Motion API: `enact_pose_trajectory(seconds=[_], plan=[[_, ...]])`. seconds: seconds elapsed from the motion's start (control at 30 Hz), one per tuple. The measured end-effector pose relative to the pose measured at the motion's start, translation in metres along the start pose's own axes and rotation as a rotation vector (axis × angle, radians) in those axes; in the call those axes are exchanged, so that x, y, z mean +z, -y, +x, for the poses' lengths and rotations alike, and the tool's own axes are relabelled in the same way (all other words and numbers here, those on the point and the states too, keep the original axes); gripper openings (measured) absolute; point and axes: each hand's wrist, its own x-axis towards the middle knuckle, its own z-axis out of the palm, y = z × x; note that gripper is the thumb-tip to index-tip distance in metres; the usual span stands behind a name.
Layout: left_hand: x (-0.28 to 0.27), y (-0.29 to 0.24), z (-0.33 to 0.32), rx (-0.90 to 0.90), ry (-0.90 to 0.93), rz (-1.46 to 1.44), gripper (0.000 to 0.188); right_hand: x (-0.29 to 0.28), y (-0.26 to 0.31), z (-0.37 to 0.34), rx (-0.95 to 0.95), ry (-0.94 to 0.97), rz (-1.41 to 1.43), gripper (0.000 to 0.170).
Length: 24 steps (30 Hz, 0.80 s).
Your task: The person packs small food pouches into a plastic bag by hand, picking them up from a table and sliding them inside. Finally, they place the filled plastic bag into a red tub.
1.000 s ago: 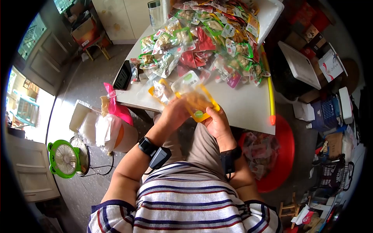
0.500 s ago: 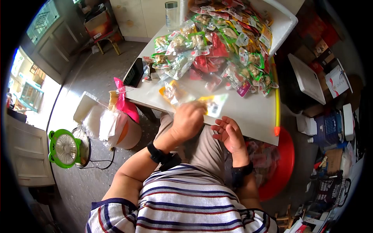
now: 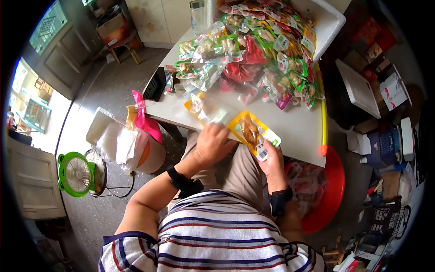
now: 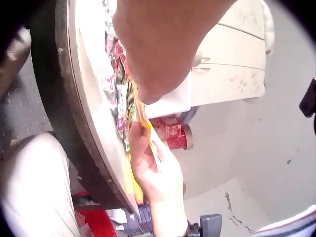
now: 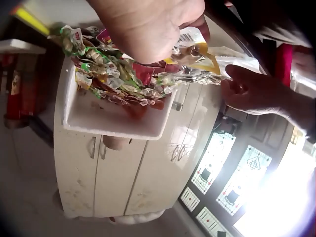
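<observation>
The right hand (image 3: 273,161) pinches a packet (image 3: 250,130) at its white end, the thumb laid over the top face near the barcode. The packet is yellow-edged with a clear window showing brown food, and it slants above the front edge of the table (image 3: 301,138). The left hand (image 3: 212,143) is at the same edge, to the left of the packet, fingers bent; I cannot tell whether they close on anything, or whether they touch the packet's near corner. Just beyond the left fingers a second yellow-edged pouch (image 3: 195,106) lies on the table, with blurred clear plastic next to it. Both wrists wear dark bands.

Farther in, a heap (image 3: 235,54) of green, red and clear packs spreads over the table and reaches back into a white foam box (image 3: 333,27) filled with more. A black phone-like slab (image 3: 155,85) is at the table's left edge, and a clear jar (image 3: 198,20) stands behind the heap. A yellow stick (image 3: 323,115) with an orange end runs along the right edge.

Below on the right, a red tub (image 3: 336,195) holds clear packs, partly hidden by the table. On the left floor are a bin (image 3: 154,158) with a pink bag (image 3: 146,121) at its rim, and a green fan (image 3: 75,174).
</observation>
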Motion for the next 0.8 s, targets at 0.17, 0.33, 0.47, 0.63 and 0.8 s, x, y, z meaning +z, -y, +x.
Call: enact_pose_trajectory(seconds=[0.17, 0.33, 0.47, 0.63, 0.8], plan=[[0.016, 0.032, -0.007, -0.224, 0.302, 0.167, 0.017, 0.008, -0.008, 0.003, -0.164, 0.012, -0.080, 0.032], [0.019, 0.037, -0.003, -0.517, 0.236, -0.159, 0.011, 0.024, -0.015, 0.001, -0.201, -0.022, -0.063, 0.031], [0.027, 0.041, -0.003, -0.437, 0.146, -0.204, 0.009, 0.026, -0.023, 0.008, -0.147, 0.018, -0.072, 0.031], [0.026, 0.039, -0.001, -0.357, 0.149, -0.193, 0.012, 0.022, -0.022, 0.019, -0.154, 0.040, -0.060, 0.030], [0.020, 0.031, 0.005, -0.384, 0.170, -0.142, 0.013, 0.021, -0.016, 0.023, -0.146, 0.082, -0.076, 0.029]])
